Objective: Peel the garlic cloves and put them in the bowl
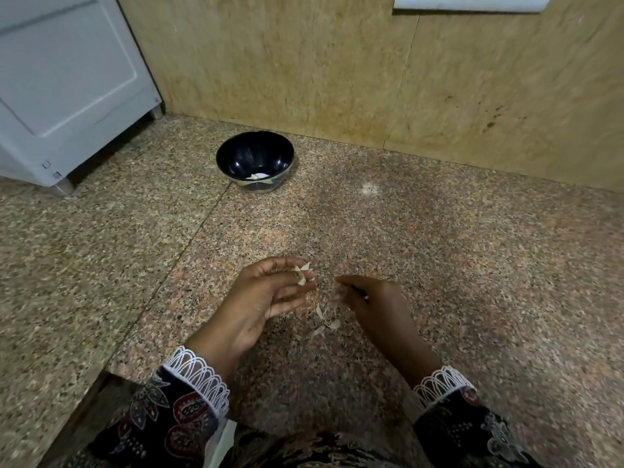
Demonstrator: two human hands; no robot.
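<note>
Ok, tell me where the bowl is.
In the head view, the dark bowl sits on the granite floor near the wall, right of the white appliance.

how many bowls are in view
1. The dark glossy round bowl stands on the speckled granite counter near the back wall, beyond both hands, with pale pieces inside.
</note>
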